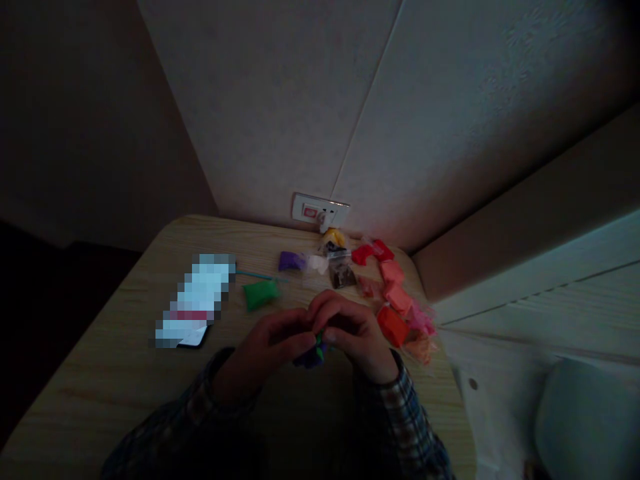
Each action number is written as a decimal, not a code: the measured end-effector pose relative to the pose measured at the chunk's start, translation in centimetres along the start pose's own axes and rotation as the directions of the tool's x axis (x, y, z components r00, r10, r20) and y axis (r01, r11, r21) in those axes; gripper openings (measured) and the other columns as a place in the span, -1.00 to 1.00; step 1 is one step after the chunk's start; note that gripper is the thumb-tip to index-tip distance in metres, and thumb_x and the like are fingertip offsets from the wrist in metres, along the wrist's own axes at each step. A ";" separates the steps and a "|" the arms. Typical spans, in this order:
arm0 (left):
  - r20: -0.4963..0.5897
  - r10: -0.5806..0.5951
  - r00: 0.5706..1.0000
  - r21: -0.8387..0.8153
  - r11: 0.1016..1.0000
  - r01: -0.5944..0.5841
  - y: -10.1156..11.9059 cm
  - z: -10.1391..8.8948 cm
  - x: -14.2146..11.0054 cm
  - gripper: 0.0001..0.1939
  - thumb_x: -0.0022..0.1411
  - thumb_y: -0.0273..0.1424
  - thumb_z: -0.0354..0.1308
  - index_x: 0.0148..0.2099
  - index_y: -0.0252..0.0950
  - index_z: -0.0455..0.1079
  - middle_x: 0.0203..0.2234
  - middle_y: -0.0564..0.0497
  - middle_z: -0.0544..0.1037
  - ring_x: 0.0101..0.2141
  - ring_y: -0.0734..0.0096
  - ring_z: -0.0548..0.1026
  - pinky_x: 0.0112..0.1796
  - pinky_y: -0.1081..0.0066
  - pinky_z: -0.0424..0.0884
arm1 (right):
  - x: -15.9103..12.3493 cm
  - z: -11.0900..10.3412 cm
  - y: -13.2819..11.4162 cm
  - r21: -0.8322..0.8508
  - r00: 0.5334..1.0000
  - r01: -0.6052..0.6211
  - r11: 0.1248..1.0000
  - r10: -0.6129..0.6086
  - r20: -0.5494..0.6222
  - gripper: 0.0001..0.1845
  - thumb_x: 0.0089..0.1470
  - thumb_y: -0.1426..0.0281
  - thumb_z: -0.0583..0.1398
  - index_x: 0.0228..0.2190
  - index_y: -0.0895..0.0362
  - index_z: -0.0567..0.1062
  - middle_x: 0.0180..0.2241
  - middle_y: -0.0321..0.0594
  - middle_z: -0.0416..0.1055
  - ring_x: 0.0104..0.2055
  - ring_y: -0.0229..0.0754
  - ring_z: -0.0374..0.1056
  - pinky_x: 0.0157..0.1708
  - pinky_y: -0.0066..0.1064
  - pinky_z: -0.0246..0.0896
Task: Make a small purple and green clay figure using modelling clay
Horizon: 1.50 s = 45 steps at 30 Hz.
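Observation:
My left hand [270, 347] and my right hand [353, 330] meet over the middle of a small wooden table [100, 373]. Both have their fingers curled round a small lump of clay [314, 353], purple with a bit of green showing between the fingertips. The lump is partly hidden by my fingers. The room is dim. Plaid sleeves cover both my forearms.
A phone [193, 307] lies at the left. A green clay packet [260, 293] and a purple one [291, 261] lie behind my hands. Several red, orange and pink packets [395, 307] are strewn at the right. A wall socket [320, 210] sits behind the table.

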State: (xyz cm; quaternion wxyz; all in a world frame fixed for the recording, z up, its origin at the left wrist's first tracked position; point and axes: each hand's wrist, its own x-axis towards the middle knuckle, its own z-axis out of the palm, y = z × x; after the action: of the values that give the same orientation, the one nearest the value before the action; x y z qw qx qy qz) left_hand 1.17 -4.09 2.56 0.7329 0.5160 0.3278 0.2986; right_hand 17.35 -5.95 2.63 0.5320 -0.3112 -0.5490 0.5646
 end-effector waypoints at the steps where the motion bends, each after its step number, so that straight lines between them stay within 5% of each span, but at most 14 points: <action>1: 0.000 0.003 1.000 0.002 1.000 -0.003 0.0 0.0 0.0 -0.74 0.02 -0.22 0.22 -0.32 -0.33 0.47 -0.46 0.01 0.49 -0.39 0.36 0.41 -0.35 0.42 0.35 | 0.0 0.0 0.0 -0.006 1.000 -0.003 1.000 0.003 -0.004 -0.84 0.01 0.24 0.28 -0.46 0.06 0.55 -0.37 -0.25 0.38 -0.31 -0.22 0.35 -0.29 -0.35 0.31; 45: 0.103 -0.071 0.992 -0.091 0.993 0.081 -0.3 -0.1 0.2 -0.66 -0.02 -0.13 0.27 -0.39 -0.34 0.41 -0.54 0.08 0.41 -0.50 0.48 0.33 -0.44 0.48 0.26 | -0.2 -0.2 0.3 0.089 0.998 0.017 0.996 -0.023 0.060 -0.88 0.02 0.29 0.28 -0.39 0.08 0.55 -0.39 -0.26 0.40 -0.34 -0.25 0.32 -0.33 -0.42 0.24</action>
State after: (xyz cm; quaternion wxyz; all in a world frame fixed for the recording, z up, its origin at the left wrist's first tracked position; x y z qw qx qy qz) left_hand 1.24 -3.95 2.19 0.7829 0.4818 0.2958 0.2595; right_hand 17.49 -6.01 2.30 0.5338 -0.2646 -0.5427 0.5920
